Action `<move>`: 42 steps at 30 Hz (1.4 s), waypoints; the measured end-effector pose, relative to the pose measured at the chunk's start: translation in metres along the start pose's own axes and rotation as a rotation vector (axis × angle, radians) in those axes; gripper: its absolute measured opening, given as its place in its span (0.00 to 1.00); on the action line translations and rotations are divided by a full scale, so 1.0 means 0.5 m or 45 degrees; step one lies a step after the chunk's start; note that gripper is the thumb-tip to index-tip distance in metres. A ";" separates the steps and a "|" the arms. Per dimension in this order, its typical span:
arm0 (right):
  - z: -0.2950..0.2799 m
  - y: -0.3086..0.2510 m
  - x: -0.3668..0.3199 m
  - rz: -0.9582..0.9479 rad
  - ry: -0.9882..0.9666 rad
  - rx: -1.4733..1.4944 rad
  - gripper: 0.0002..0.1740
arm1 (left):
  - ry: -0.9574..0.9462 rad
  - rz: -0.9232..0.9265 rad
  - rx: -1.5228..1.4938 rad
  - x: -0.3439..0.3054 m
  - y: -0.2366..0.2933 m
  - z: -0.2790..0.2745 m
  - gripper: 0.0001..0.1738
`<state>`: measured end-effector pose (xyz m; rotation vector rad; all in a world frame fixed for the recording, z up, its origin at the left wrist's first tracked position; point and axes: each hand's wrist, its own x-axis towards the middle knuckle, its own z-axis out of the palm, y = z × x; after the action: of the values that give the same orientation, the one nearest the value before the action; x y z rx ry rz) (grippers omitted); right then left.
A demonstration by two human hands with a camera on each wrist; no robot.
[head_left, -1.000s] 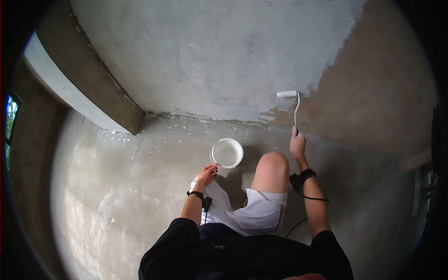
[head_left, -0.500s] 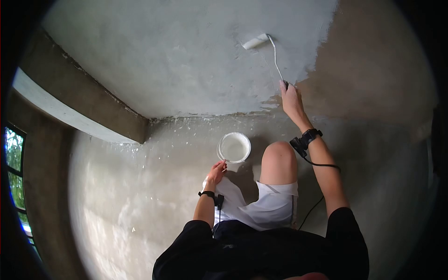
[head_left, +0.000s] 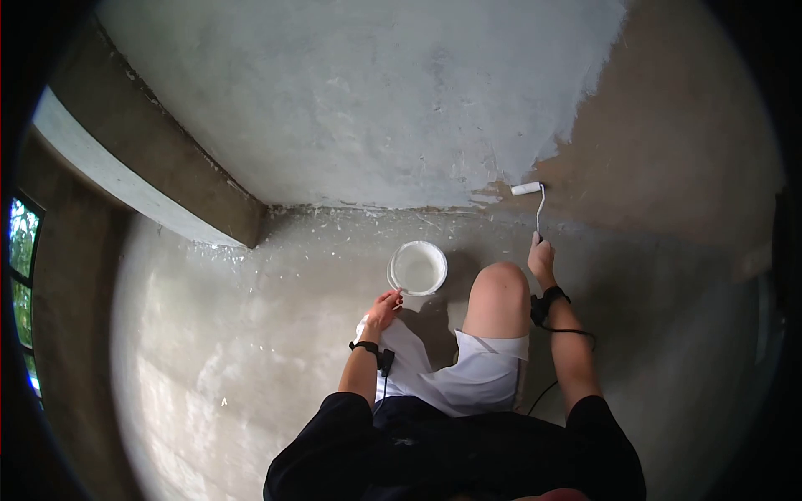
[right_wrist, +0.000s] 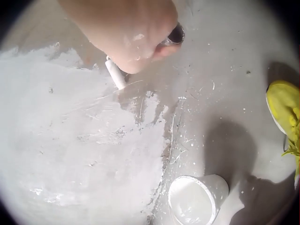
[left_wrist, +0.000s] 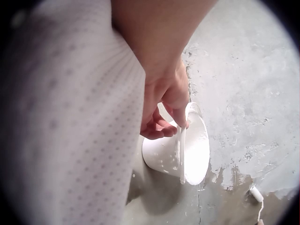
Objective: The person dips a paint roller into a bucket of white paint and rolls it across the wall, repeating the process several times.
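My right hand [head_left: 542, 260] grips the handle of a small paint roller [head_left: 526, 189] with a white sleeve and a thin bent wire frame. The sleeve lies low on the wall, over the brown strip just beyond the pale paint's ragged edge; my hand partly hides the roller [right_wrist: 115, 75] in the right wrist view. To the left, a white bucket [head_left: 419, 247] with pale paint inside stands on the floor. My left hand [head_left: 385, 309] pinches it at the near rim, thumb over the edge and fingers curled underneath, as the left wrist view shows.
Pale paint [head_left: 351, 100] covers the wall's left part; bare brown wall [head_left: 668, 142] lies to the right. A pillar [head_left: 167, 142] juts out at left. White specks dot the concrete floor [head_left: 225, 334]. My bare knee [head_left: 499, 292] rises between the hands; a yellow shoe [right_wrist: 283, 105] is nearby.
The roller went up and left onto the painted wall, then came back down and right to the wall's low brown part. My left hand has stayed at the bucket's rim.
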<state>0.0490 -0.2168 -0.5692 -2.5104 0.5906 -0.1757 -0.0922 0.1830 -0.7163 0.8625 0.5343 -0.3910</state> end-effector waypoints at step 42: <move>0.041 0.023 0.010 -0.054 -0.049 0.130 0.28 | -0.012 0.060 -0.013 0.028 -0.018 -0.032 0.08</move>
<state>0.0542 -0.2177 -0.5927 -2.4230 0.5008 -0.1689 -0.0904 0.1889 -0.7385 0.8612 0.5062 -0.3489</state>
